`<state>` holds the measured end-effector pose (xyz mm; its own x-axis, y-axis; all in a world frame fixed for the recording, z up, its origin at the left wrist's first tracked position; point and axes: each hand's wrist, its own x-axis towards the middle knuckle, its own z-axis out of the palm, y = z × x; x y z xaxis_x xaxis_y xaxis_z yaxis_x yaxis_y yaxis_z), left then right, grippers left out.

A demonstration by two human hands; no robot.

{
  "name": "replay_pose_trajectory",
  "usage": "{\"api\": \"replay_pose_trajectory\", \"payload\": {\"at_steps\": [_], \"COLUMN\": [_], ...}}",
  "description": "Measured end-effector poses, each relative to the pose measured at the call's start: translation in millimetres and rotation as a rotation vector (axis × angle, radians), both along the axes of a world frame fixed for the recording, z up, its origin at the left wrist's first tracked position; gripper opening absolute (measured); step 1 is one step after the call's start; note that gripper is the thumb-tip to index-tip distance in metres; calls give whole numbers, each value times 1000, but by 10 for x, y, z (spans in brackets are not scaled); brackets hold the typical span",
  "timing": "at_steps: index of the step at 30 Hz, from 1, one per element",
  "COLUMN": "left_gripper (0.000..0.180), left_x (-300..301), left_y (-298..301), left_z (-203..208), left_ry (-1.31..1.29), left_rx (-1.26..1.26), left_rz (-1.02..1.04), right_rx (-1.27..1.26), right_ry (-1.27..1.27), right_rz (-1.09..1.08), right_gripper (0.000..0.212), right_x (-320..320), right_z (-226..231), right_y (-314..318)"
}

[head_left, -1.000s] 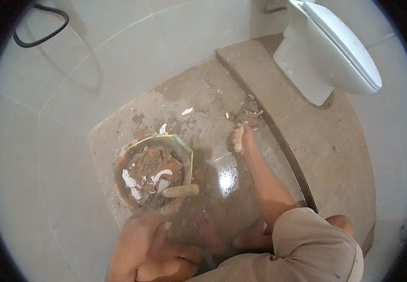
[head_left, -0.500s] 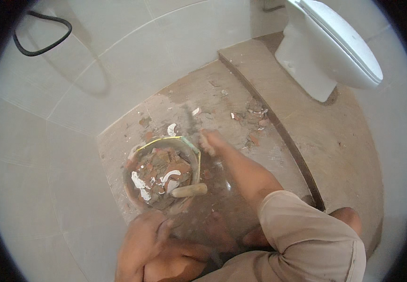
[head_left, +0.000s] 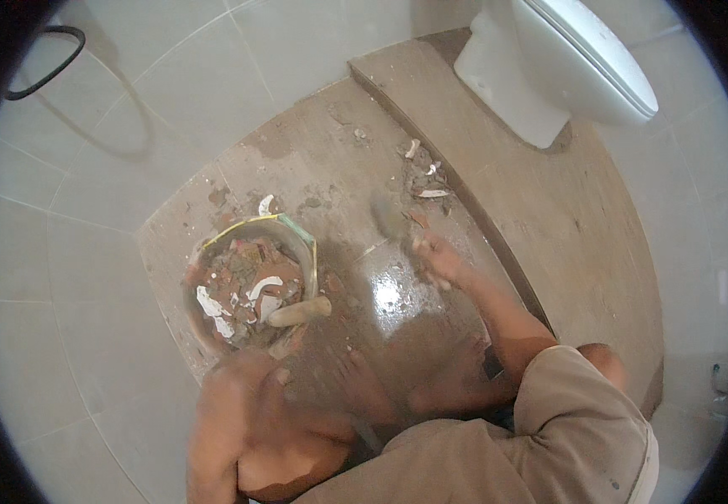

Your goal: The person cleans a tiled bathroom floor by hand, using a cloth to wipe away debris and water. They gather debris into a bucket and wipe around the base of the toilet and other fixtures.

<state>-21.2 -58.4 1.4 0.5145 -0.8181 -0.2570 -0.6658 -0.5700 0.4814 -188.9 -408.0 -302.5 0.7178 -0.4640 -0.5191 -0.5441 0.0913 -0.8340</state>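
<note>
Near the rubble [head_left: 428, 178], my right hand [head_left: 439, 259] holds a trowel-like tool [head_left: 391, 217], probably avoiding direct contact; whether my left hand [head_left: 253, 370] by the bucket [head_left: 298, 238] grips, I cannot tell.

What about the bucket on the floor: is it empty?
No, the bucket holds brown rubble with white pieces among it.

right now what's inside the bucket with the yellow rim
The bucket holds reddish and grey rubble and white pieces; a pale handle sticks out over its rim. Rubble hides the bottom.
</note>
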Motion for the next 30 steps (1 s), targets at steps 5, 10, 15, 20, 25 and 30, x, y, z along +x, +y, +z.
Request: {"api": "replay_pose_trajectory", "payload": {"at_steps": [5, 10, 15, 20, 25, 30], "left_gripper": [14, 14, 15, 19, 21, 19], "left_x": [-94, -132, -143, -196, -211, -207], "left_y": [-189, -199, -175, -124, -40, 77], "left_z": [55, 87, 133, 179, 188, 158], "left_ry": [27, -14, -14, 1, -48, -21], "left_rx": [-43, 40, -30, -23, 12, -2], "left_rz": [-30, -21, -13, 50, 44, 36], "right_rx": [-567, -624, -706, -771, -819, -882], "right_ry": [224, 382, 429, 309, 322, 302], "right_rz": [3, -235, -288, -285, -212, -35], "right_gripper": [46, 54, 54, 52, 48, 48], "right_x": [-430, 178, 502, 470, 304, 215], "right_z": [-364, 53, -175, -306, -142, 332], "right_y": [-307, -634, -754, -761, -735, -626]}}
